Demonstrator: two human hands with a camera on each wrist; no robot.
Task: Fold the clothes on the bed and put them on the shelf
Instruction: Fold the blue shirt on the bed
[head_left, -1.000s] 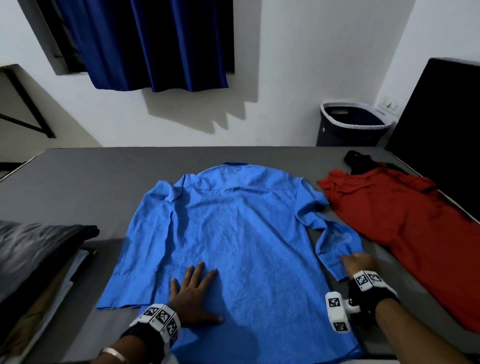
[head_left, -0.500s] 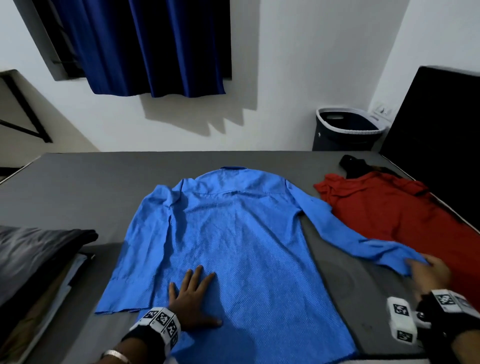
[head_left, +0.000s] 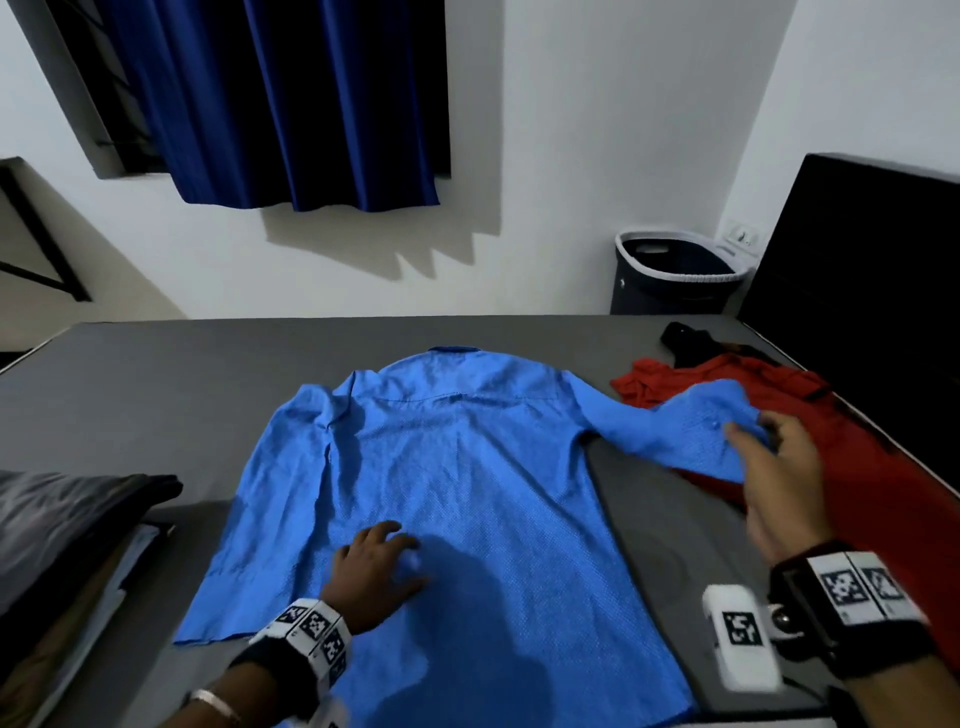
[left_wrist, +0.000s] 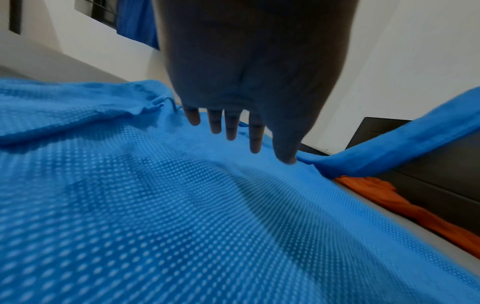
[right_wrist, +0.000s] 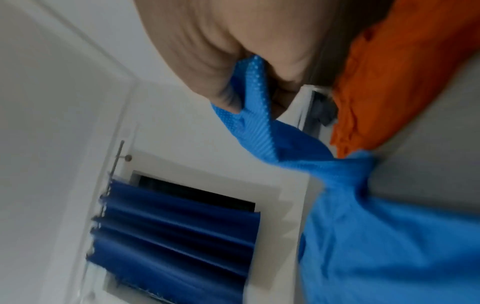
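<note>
Two garments lie on the grey bed (head_left: 156, 395), and I go through the scene from left to right. At the far left edge a dark pillow (head_left: 57, 519) rests on some folded cloth. Next comes the blue shirt (head_left: 457, 467), spread flat on the middle of the bed with its collar at the far side and its hem at the near side. Its left sleeve lies flat along the body of the shirt. The left hand (head_left: 371, 577) presses on the near part of the shirt with the palm down; its grip is apart, the fingers (left_wrist: 231, 127) almost straight and slightly bent at the tips, holding nothing. Further right, the right sleeve (head_left: 696, 431) of the shirt is lifted off the bed and stretched out to the right, above the edge of the red garment (head_left: 883, 467). The right hand (head_left: 779, 483) holds the end of this sleeve; its grip is clamped on the cloth, and the right wrist view shows the blue fabric (right_wrist: 253, 98) pinched between the thumb and the fingers. The red garment lies crumpled on the right side of the bed, just beside the shirt, with a small black item (head_left: 685, 340) at its far end. Behind the bed, a dark blue curtain (head_left: 291, 104) hangs on the white wall, and a dark laundry basket (head_left: 670, 291) stands at the far right corner.
</note>
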